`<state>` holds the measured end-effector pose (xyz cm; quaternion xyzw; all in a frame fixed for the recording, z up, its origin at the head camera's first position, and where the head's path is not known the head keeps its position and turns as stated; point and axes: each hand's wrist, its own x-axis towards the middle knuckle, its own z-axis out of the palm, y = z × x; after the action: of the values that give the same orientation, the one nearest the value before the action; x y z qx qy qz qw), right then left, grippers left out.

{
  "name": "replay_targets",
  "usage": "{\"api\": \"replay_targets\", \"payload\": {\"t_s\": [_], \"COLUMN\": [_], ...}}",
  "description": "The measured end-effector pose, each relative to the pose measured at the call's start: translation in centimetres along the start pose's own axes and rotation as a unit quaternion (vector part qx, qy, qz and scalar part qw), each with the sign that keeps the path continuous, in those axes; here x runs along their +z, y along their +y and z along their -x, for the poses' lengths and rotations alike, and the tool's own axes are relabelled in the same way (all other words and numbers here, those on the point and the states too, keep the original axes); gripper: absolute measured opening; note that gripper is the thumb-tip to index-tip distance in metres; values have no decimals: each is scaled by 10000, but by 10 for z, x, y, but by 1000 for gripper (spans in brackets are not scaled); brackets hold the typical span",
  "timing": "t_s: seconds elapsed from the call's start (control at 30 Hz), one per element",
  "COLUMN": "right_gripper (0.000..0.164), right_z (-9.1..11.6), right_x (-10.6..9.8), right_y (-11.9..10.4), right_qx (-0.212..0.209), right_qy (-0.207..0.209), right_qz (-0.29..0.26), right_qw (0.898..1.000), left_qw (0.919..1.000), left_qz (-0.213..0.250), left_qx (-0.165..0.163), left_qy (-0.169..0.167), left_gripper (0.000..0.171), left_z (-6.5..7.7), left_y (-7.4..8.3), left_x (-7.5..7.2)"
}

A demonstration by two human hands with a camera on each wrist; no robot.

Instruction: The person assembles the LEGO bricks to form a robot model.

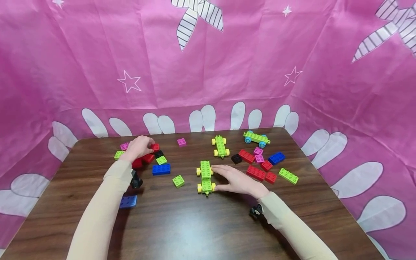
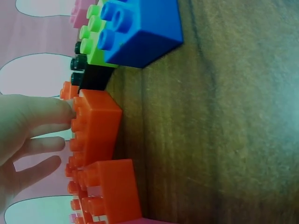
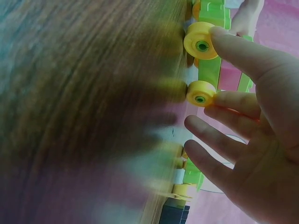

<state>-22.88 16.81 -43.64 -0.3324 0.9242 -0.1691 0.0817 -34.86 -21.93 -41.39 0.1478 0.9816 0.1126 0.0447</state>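
Observation:
My left hand point(image 1: 139, 147) is over a cluster of red bricks point(image 1: 148, 158) at the far left, its fingers loosely spread. In the left wrist view a fingertip meets the studs of a red brick point(image 2: 97, 128); whether it presses is unclear. My right hand point(image 1: 238, 180) lies beside a lime-green car base point(image 1: 206, 187) with yellow wheels, near the table's middle. A lime-green brick point(image 1: 205, 169) appears raised on its far half. In the right wrist view my thumb touches one yellow wheel point(image 3: 201, 41) and a finger touches the other yellow wheel point(image 3: 201, 93).
Behind stand another yellow-wheeled base point(image 1: 220, 146) and a blue-wheeled base point(image 1: 256, 138). Red bricks point(image 1: 255, 172), a blue brick point(image 1: 276, 158) and a lime brick point(image 1: 288, 176) lie right. Blue bricks point(image 1: 161, 169) and a lime brick point(image 1: 178, 181) lie left. A pink curtain point(image 1: 227, 79) encloses the table.

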Motion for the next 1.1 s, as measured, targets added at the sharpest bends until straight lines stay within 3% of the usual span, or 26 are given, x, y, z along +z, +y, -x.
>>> {"api": "replay_targets", "payload": {"t_s": [0.27, 0.53, 1.1], "right_gripper": [71, 72, 71], "right_z": [0, -2, -3], "right_x": [0, -1, 1], "right_y": [-1, -3, -1], "right_qx": [-70, -154, -187], "right_qy": [51, 91, 131], "right_qz": [39, 108, 138], "right_qw": [10000, 9998, 9996], "left_qw": [9989, 9958, 9885], "left_qz": [-22, 416, 498], "left_qx": [176, 415, 1142], "left_qy": [434, 706, 859], "left_gripper": [35, 34, 35], "left_z": [0, 7, 39], "left_y": [4, 13, 50], "left_x": [-10, -20, -32]}}
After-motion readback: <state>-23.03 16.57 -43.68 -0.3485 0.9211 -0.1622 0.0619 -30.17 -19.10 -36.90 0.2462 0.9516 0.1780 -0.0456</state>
